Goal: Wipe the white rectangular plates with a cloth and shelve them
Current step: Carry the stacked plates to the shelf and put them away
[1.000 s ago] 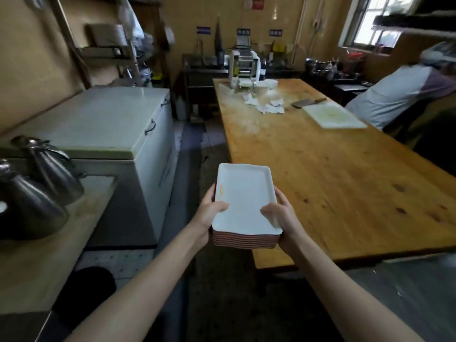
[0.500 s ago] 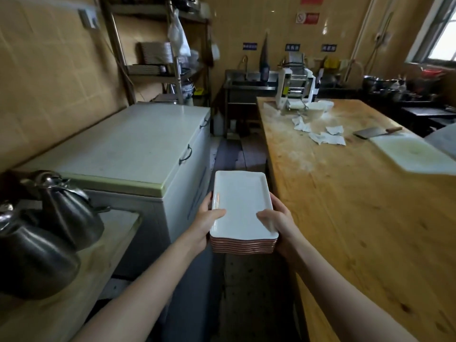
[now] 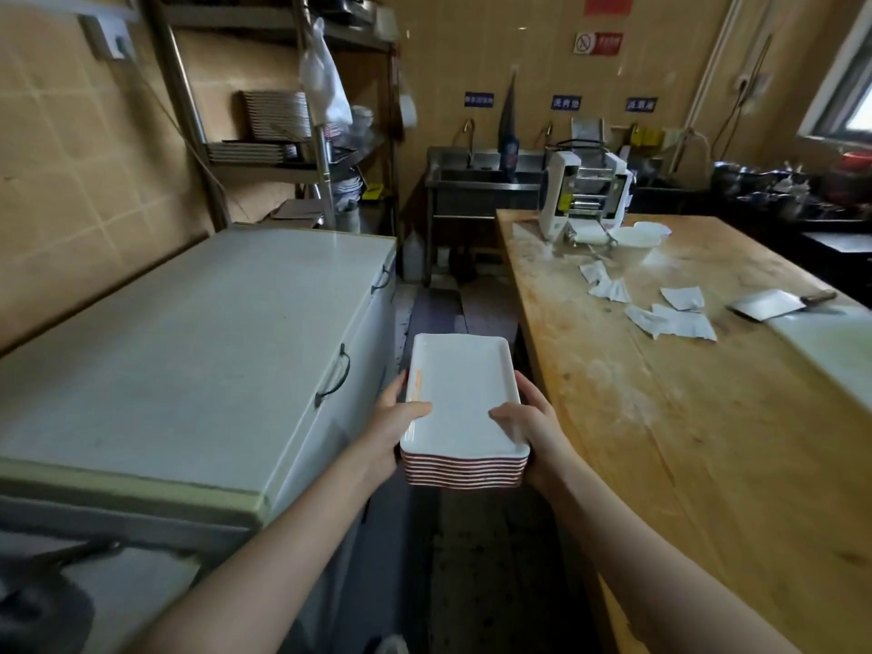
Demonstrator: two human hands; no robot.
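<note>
Both left hand (image 3: 391, 429) and right hand (image 3: 535, 434), fingers curled round its edges, carry the white plate stack (image 3: 460, 394), probably toward the upper-left shelf rack (image 3: 283, 169).

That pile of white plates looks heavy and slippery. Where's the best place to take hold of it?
By its two long sides, a hand from each side. The left hand and right hand do so now, thumbs on top of the stack. It is long, narrow and many-layered, so a two-sided grip likely keeps it level and together.
</note>
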